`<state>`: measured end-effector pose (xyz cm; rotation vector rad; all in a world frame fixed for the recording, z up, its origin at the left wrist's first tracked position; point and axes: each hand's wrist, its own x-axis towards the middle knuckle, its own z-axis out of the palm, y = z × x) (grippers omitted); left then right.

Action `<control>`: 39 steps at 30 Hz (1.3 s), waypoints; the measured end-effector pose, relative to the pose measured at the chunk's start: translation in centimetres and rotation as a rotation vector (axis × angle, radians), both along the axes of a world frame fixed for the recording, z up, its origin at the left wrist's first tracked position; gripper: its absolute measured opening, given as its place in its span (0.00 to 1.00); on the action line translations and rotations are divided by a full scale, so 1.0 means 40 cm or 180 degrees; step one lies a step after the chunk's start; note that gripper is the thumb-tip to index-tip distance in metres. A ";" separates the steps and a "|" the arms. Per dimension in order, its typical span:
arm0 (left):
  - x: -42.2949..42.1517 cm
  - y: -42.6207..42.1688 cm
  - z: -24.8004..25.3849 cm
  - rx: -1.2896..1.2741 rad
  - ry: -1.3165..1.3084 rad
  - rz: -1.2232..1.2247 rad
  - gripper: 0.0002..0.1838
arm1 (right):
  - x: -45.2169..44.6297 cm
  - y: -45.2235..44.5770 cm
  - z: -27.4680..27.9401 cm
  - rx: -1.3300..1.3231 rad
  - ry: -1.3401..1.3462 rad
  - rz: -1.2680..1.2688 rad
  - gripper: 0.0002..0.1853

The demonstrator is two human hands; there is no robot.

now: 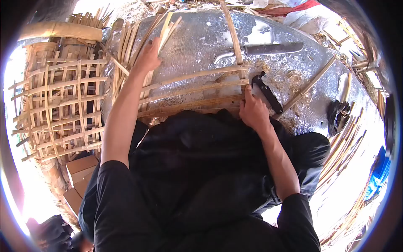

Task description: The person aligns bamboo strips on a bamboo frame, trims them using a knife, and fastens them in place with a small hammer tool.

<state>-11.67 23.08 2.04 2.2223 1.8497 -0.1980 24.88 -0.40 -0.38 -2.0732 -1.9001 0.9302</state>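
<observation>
My left hand (148, 56) is closed around the ends of light bamboo strips (168, 30) at the upper left of the silver sheet. Near the centre, my right hand (254, 110) rests at the right end of long horizontal bamboo strips (197, 89), its index finger stretched out against them. The strips lie just beyond my lap, one above another. Just right of that hand lies a black folded tool (268, 94). A long knife (273, 48) with a silver handle lies farther back, beside an upright bamboo strip (233, 31).
At the left stands an open bamboo lattice (63, 105) against a large woven basket (52, 168). A silver sheet (193, 46) covers the work surface, with shavings (294, 80) on it. A diagonal stick (310, 86) and a bundle of thin strips (344, 147) are at the right.
</observation>
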 end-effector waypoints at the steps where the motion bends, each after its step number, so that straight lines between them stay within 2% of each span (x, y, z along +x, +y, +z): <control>1: -0.010 0.007 -0.001 0.0084 -0.0012 -0.0064 0.42 | -0.001 -0.001 -0.001 -0.0023 0.0007 -0.0002 0.33; 3: -0.058 0.025 -0.009 0.0265 -0.0044 -0.0198 0.45 | 0.000 0.001 -0.004 -0.0057 0.0015 -0.0011 0.33; 4: -0.080 0.022 -0.022 0.0602 -0.0181 -0.0452 0.44 | 0.000 0.000 -0.003 -0.0049 0.0005 -0.0011 0.33; 10: -0.092 0.002 -0.008 0.0464 -0.0385 -0.0416 0.42 | 0.000 -0.001 -0.009 0.0047 -0.0037 0.0025 0.34; 13: -0.166 0.028 -0.051 0.0641 -0.0319 -0.0542 0.43 | -0.002 -0.003 -0.005 0.0111 -0.0033 0.0076 0.34; 14: -0.156 0.015 -0.021 0.0479 -0.0080 -0.0214 0.41 | -0.002 -0.003 -0.003 0.0133 -0.0023 0.0088 0.34; 17: -0.225 0.030 -0.027 0.0615 -0.0324 -0.0109 0.40 | -0.002 -0.006 -0.004 0.0176 -0.0011 0.0088 0.34; 20: -0.260 0.044 -0.024 0.0385 -0.0496 0.0679 0.42 | -0.004 -0.005 -0.006 0.0165 0.0023 0.0070 0.34; 23: -0.309 0.056 -0.054 0.0590 -0.0136 0.0627 0.45 | -0.003 -0.007 -0.012 0.0198 0.0022 0.0086 0.34; 26: -0.235 0.021 0.035 -0.0210 -0.0304 0.0572 0.54 | -0.003 -0.003 0.004 0.0110 0.0030 0.0032 0.34; 29: -0.247 -0.018 0.003 0.0535 0.0182 0.1047 0.64 | -0.004 -0.003 0.000 0.0062 0.0011 0.0077 0.34; 30: -0.275 -0.021 -0.026 0.0363 0.0212 0.1333 0.68 | -0.001 -0.003 -0.004 0.0071 -0.0008 0.0111 0.33; 33: -0.354 -0.021 -0.053 0.0293 -0.1003 0.1740 0.68 | -0.001 -0.002 -0.001 0.0051 -0.0026 0.0141 0.33; 37: -0.441 -0.003 -0.036 0.0928 -0.0540 0.3280 0.64 | -0.005 -0.005 -0.004 0.0151 -0.0007 0.0132 0.33; 39: -0.590 0.028 -0.141 0.0324 0.0006 0.2860 0.57 | -0.012 -0.003 0.005 0.0152 -0.0020 0.0074 0.33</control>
